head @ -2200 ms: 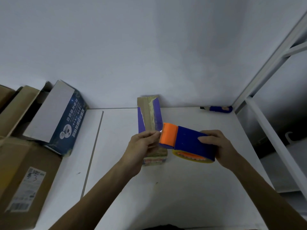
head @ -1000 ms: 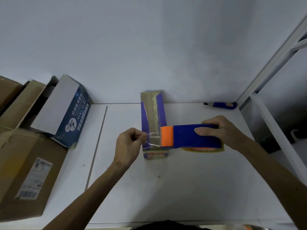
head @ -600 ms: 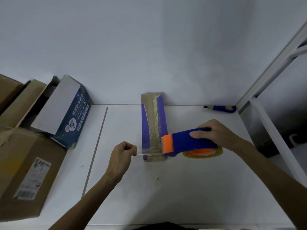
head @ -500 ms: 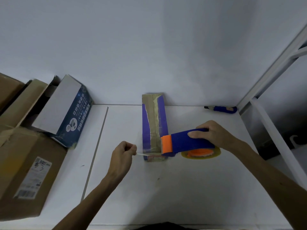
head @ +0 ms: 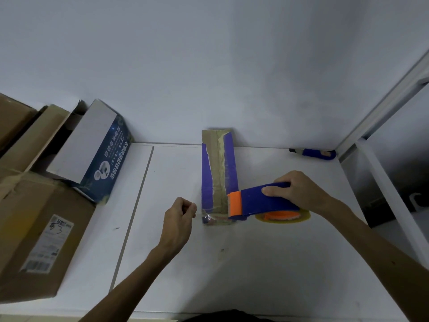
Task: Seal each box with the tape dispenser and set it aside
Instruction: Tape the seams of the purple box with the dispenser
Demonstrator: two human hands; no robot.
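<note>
The tape dispenser [head: 262, 202] has dropped to the box [head: 219, 173]; left hand [head: 178, 219] drew tape [head: 205, 216] leftward.

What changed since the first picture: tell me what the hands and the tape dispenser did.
The right hand lowered the tape dispenser to the near end of the purple box. The left hand, pinching the tape, drew it out leftward across that end. Both grips are unchanged. The purple box, the knife at the back and the cartons on the left stayed put.
</note>
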